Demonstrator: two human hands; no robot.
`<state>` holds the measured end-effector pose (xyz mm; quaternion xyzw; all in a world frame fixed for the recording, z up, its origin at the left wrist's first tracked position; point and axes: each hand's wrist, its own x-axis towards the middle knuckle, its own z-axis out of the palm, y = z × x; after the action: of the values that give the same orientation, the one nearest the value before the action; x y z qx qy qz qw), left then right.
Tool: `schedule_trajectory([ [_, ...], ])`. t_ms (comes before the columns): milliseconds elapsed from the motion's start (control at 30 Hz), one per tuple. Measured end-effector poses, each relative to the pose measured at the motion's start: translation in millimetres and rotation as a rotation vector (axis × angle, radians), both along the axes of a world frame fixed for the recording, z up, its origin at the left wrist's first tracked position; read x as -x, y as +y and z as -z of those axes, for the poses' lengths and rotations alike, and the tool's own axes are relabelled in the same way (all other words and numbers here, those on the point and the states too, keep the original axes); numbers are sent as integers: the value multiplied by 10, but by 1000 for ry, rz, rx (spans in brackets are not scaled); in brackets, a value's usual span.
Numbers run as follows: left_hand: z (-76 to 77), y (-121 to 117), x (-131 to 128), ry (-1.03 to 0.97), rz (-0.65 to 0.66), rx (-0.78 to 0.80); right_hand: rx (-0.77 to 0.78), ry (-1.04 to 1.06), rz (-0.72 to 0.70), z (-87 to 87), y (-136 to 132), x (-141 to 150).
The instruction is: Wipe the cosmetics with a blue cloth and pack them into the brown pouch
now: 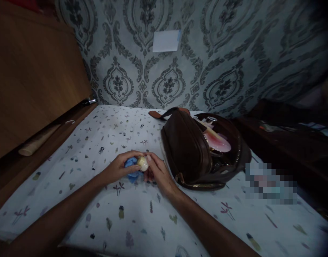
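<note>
Over the patterned sheet, my two hands meet in front of the bag. My left hand is closed around a crumpled blue cloth, its thumb against a small, shiny, pale yellow rounded object. My right hand grips that same object from the other side, thumb on top and fingers curled below. What kind of object it is cannot be made out, and part of it is hidden by fingers. Just right of my right hand lies a dark brown bag, unzipped, with a glossy pink-and-yellow item showing inside.
A white sheet with small plant prints covers the surface. Wooden furniture stands along the left, and patterned wallpaper with a white plate rises behind. A blurred-out item lies right of the bag.
</note>
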<state>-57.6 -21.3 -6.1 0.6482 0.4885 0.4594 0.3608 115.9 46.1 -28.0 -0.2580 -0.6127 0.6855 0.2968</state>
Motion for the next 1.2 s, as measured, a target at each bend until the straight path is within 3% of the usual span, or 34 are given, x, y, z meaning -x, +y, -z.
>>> schedule_trajectory([
  [233,-20,-9,7,65,-69,19,-23,31,85,-29,-11,4],
  [367,-17,-3,11,103,-191,-11,50,81,56,-36,-7,10],
  [567,-21,-32,8,-9,-416,-41,140,158,118,-7,43,50],
  [733,23,-20,-62,199,-155,-294,141,170,101,29,48,53],
  [800,51,-8,-82,254,-116,-396,149,184,72,34,43,53],
  [933,64,-22,-115,288,-219,-448,244,258,0,3,35,54],
  [1067,52,-52,-150,317,-375,-433,471,344,40,-50,39,42],
  [1200,71,-53,-161,346,-318,-424,517,371,15,-69,22,27],
])
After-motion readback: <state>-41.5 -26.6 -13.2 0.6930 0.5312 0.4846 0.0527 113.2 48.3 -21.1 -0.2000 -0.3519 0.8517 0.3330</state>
